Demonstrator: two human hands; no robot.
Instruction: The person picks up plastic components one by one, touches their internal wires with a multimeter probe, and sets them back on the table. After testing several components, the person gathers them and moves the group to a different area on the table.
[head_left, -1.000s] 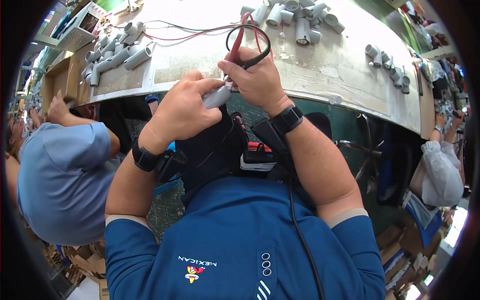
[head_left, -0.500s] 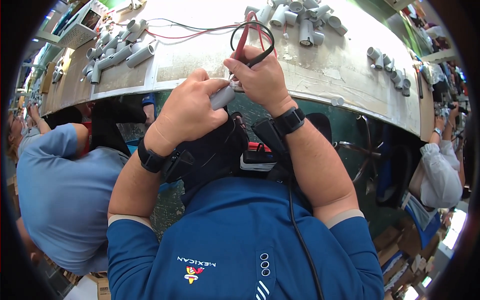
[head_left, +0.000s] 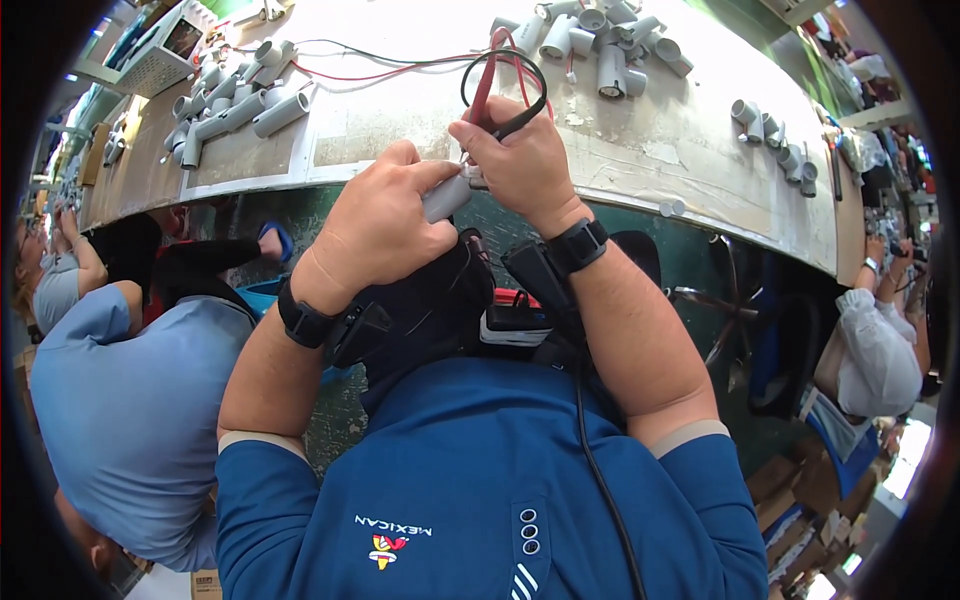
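Note:
My left hand (head_left: pixel 375 225) is closed around a grey cylinder (head_left: pixel 448 198), held just off the table's front edge. Its index finger reaches to the cylinder's upper end, by a small white piece. My right hand (head_left: pixel 528 165) grips a red test probe (head_left: pixel 483 92) and a black test probe (head_left: pixel 522 118) together, their leads looping above the knuckles. The thin probe tips point down at that white piece beside my left fingertip. Whether they touch it is too small to tell.
Grey cylinders lie in a pile (head_left: pixel 235 105) at the left, another pile (head_left: pixel 612 62) at the back and a group (head_left: pixel 775 135) at the right. A red lead (head_left: pixel 400 67) crosses the table (head_left: pixel 380 130). People sit at left (head_left: pixel 140 390) and right (head_left: pixel 870 345); a metal chair base (head_left: pixel 735 312) stands below.
My hands and the probes have barely moved. The person on the left has shifted, with a blue-sandalled foot now turned differently under the table.

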